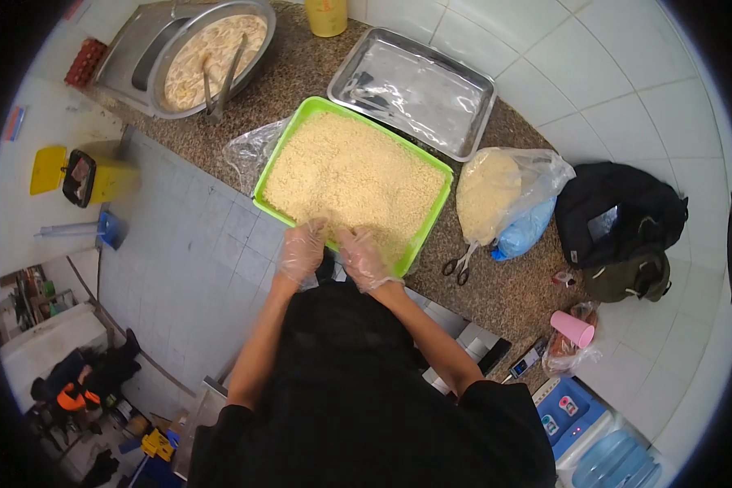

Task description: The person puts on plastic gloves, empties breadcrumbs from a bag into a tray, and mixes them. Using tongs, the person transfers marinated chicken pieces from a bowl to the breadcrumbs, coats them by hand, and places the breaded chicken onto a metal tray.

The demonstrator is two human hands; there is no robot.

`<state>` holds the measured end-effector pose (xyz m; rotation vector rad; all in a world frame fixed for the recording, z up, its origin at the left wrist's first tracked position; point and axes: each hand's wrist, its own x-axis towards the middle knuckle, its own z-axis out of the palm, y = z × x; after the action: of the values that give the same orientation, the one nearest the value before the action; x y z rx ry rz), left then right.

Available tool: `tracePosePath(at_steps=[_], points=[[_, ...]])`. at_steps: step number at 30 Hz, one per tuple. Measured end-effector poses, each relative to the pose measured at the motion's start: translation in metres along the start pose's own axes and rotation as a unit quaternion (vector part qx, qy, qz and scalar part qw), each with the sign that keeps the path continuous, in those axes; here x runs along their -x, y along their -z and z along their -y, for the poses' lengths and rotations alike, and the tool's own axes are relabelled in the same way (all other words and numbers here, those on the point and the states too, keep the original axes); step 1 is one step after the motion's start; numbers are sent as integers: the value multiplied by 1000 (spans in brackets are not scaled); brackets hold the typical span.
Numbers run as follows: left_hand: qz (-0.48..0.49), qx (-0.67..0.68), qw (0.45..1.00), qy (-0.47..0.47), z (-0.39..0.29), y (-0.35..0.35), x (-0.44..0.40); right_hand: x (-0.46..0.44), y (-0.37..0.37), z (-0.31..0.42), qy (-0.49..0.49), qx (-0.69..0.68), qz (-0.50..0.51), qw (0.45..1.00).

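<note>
A bright green tray (268, 180) filled with pale breadcrumbs (350, 159) sits on the counter right in front of me. Both of my hands wear clear plastic gloves and meet at its near edge. My left hand (302, 250) has its fingers curled together at the rim, fingertips by the crumbs. Close beside it, my right hand (364, 256) is closed too, knuckles up, over the near side of the tray. Whatever the fingers pinch, if anything, is hidden.
Behind the tray lies a steel tray (415, 89). A metal bowl (161, 71) of battered pieces with tongs (229, 77) stands far left. To the right are a bag of crumbs (488, 191), scissors (459, 267), a black bag (618, 207) and a pink cup (572, 328).
</note>
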<state>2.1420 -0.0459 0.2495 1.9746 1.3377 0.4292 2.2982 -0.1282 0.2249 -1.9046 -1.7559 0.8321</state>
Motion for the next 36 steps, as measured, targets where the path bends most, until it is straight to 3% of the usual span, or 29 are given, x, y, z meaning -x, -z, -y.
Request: tracePosePath(at_steps=[3,8,11,15,17,18,19,20,21,23,24,27,29,30,32,34,36], points=[[3,42,998,37,-15,9,9,-9,17,16,35,56,67,996],[-45,54,997,28,-15,11,16,-9,-27,-21,80,100,54,990],[-77,75,994,-1,7,-3,24,-1,-18,-37,128,56,38,989],[-54,90,994,30,-5,1,25,10,0,-55,190,26,0,982],[-34,116,990,72,-12,2,21,11,12,-62,79,-44,26,996],[-11,219,968,120,-15,3,18,11,18,-64,23,-78,40,996],[13,321,932,167,-18,2,15,12,25,-67,-70,-222,49,971],[37,419,883,210,-22,1,10,12,31,-69,-162,-359,55,918],[55,440,867,229,-30,0,5,11,39,-70,-250,-483,58,837],[90,479,833,262,-47,-5,-7,6,58,-63,-247,-478,64,840],[123,523,788,302,-57,-13,-14,2,70,-53,-244,-476,69,842],[189,640,647,369,-75,-48,-36,-11,118,14,-119,-158,66,978],[200,714,567,358,-74,-70,-48,-16,122,23,-13,-65,9,998],[190,719,558,369,-71,-74,-51,-17,124,27,39,-17,-22,999],[173,728,536,392,-67,-84,-59,-13,135,35,41,-33,-81,995],[127,751,521,384,-17,-124,-65,-17,141,36,45,-29,-140,989],[103,753,537,365,6,-117,-61,-25,138,31,48,-11,-202,978]])
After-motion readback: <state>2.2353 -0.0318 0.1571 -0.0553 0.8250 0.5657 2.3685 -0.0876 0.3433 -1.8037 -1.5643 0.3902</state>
